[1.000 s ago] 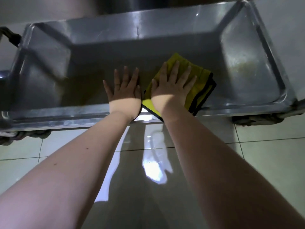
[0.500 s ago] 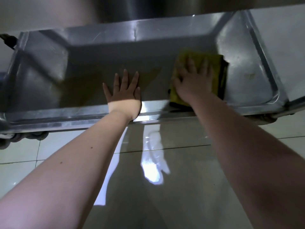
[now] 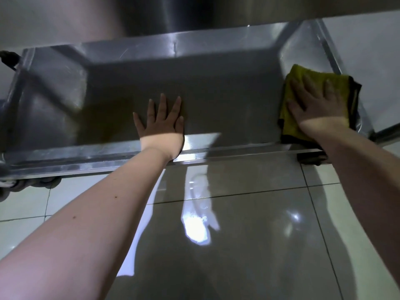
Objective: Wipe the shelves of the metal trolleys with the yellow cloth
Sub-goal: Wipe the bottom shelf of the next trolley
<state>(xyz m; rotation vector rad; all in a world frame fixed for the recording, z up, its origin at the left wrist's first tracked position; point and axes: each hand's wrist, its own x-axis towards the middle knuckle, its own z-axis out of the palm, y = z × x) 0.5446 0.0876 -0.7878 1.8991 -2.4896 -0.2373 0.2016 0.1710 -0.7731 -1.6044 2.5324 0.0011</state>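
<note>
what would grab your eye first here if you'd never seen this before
The folded yellow cloth with dark edging stands out, pressed flat under the right hand at the right end of the low stainless steel trolley shelf. The left hand lies spread, palm down, near the shelf's front middle. Below, a bright glare shines on the glossy tiled floor.

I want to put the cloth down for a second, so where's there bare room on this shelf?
Bare shelf lies between the left hand and the yellow cloth, and again from the left hand to the left wall. The right end is crowded: the right hand presses the cloth flat beside the right wall.
</note>
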